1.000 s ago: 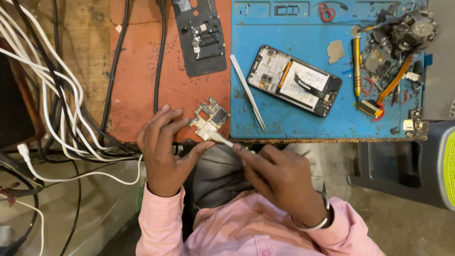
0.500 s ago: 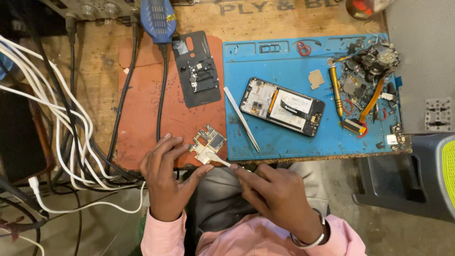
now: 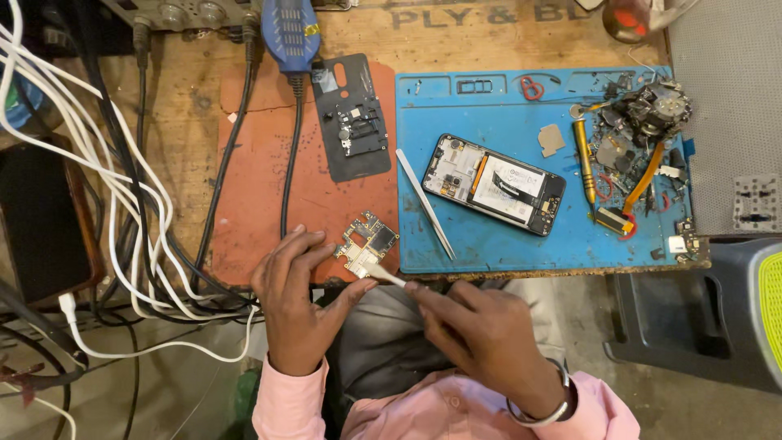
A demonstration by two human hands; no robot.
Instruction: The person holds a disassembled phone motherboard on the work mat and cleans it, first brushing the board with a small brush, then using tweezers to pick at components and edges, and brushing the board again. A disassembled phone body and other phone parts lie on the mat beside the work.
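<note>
Holding a small circuit board (image 3: 366,244) at the near edge of the bench, the left hand (image 3: 300,308) pinches it between thumb and fingertips, the board tilted over the red mat (image 3: 252,187). The right hand (image 3: 482,334) is closed around a thin pale tool (image 3: 383,273) whose tip touches the board's near corner. The step in hand looks like probing or prying at a part on the board; any further move would call for a steady left-hand hold and light, well-aimed pressure, since the board is thin and packed with small parts.

Just beyond, on the blue work mat (image 3: 505,244), white tweezers (image 3: 425,204) lie slantwise beside an opened phone (image 3: 494,184) with its insides showing. A black back frame (image 3: 354,118) lies on the red mat farther out. To the right sit a yellow-handled driver (image 3: 584,159) and a heap of loose parts (image 3: 643,122). White and black cables (image 3: 106,187) run along the left side.

What the tool tip contacts is too small to make out, the right fingers hide most of its handle, and the blue device (image 3: 289,33) at the top edge is cut off.
</note>
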